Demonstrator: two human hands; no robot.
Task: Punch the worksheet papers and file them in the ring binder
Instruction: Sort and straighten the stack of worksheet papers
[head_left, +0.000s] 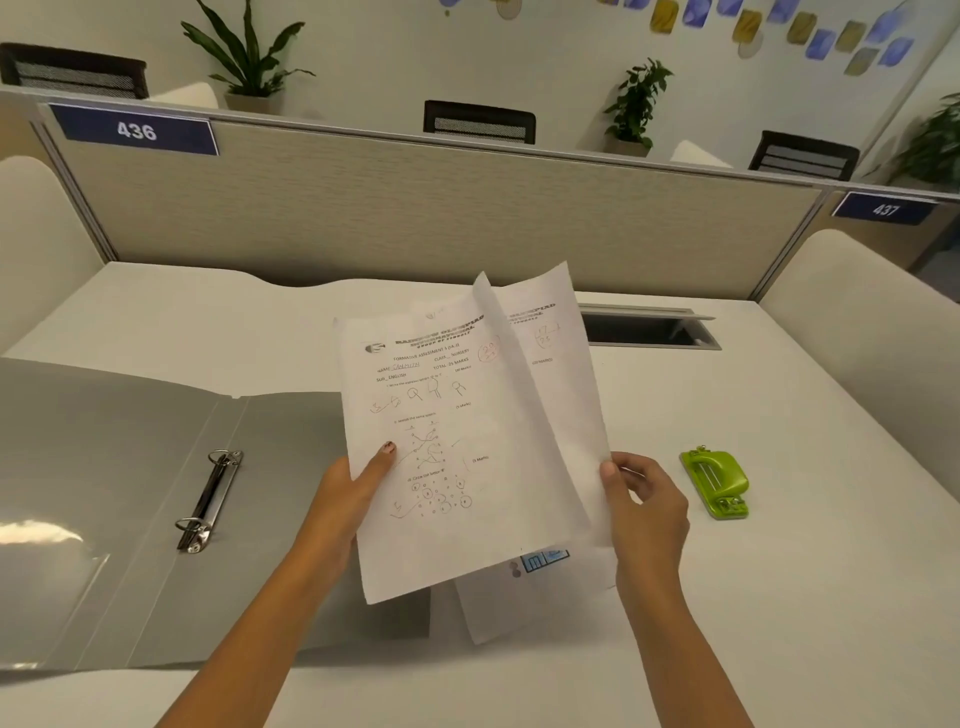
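Over the middle of the white table (779, 597), the worksheet papers (457, 441) are held up off the surface, leaning back toward the beige partition (415, 218). The left hand (353, 499) has its grip clamped on the left edge of the front sheet, with the thumb pressed on the printed face and the fingers hidden behind. The right hand (647, 504) pinches the right edge of the sheet behind it, thumb in front and fingers curled at the back. The two sheets fan apart at the top. Red pen marks show on the front page.

One more sheet (498, 608) lies flat on the table beneath the held ones, its near corner poking out.

To the left, the grey ring binder (130, 467) lies open and flat, with two metal rings (208, 499) standing up from its spine. Its right cover runs behind the raised papers.

To the right, a green hole punch (719, 483) sits on the table near the right hand, well apart from the binder. Blue tags reading 436 (136, 131) and 437 (884, 209) hang on the partition.
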